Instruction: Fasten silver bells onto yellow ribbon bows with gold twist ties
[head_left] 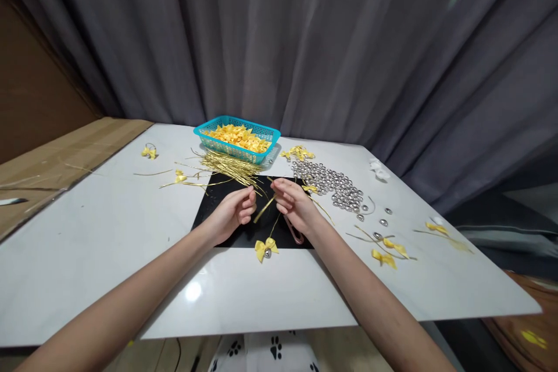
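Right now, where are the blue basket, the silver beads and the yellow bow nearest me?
blue basket [226, 149]: head view, front wall.
silver beads [335, 186]: head view, middle of the pile.
yellow bow [260, 249]: head view, left loop.

We see a thin gold strand [264, 210] slanting at the frame's centre; just below it lies a small yellow ribbon bow [265, 247] with a silver bead.
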The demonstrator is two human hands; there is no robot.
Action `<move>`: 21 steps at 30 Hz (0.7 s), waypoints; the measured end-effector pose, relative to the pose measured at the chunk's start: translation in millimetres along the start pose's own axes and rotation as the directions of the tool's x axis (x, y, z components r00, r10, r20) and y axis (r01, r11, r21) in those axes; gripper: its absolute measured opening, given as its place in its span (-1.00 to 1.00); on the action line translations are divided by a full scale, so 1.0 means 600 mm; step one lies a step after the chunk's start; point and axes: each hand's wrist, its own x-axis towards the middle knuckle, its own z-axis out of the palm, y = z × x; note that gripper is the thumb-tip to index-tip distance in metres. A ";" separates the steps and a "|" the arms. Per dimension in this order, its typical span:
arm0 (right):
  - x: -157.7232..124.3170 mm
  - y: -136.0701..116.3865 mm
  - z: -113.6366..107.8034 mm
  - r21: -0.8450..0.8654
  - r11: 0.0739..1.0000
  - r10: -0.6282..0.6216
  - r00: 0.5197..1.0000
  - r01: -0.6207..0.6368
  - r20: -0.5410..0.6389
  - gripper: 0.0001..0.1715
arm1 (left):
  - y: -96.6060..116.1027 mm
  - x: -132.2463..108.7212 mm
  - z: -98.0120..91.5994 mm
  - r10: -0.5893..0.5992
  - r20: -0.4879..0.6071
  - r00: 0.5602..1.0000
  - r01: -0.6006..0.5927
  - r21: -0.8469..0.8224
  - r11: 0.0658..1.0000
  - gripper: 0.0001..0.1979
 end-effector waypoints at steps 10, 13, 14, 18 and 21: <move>-0.015 -0.026 0.010 0.403 0.915 -0.016 0.995 -0.025 0.096 -0.80 | -0.023 -0.004 0.007 0.069 0.042 0.997 -0.080 0.365 0.927 -0.78; -0.021 -0.022 0.015 0.451 0.891 -0.005 0.994 -0.045 0.109 -0.79 | -0.033 -0.006 0.015 0.008 0.026 1.000 -0.018 0.382 0.924 -0.82; -0.022 -0.018 0.018 0.452 0.890 0.008 0.993 -0.060 0.116 -0.79 | -0.034 -0.007 0.017 0.003 0.014 1.000 -0.008 0.351 0.936 -0.79; -0.024 0.001 0.024 0.416 0.899 0.083 0.985 -0.140 0.152 -0.79 | -0.026 -0.010 0.024 0.038 -0.073 0.997 -0.031 0.095 0.995 -0.59; -0.023 0.008 0.025 0.419 0.893 0.107 0.981 -0.166 0.160 -0.77 | -0.017 -0.011 0.023 0.065 -0.120 0.991 -0.070 -0.039 0.997 -0.57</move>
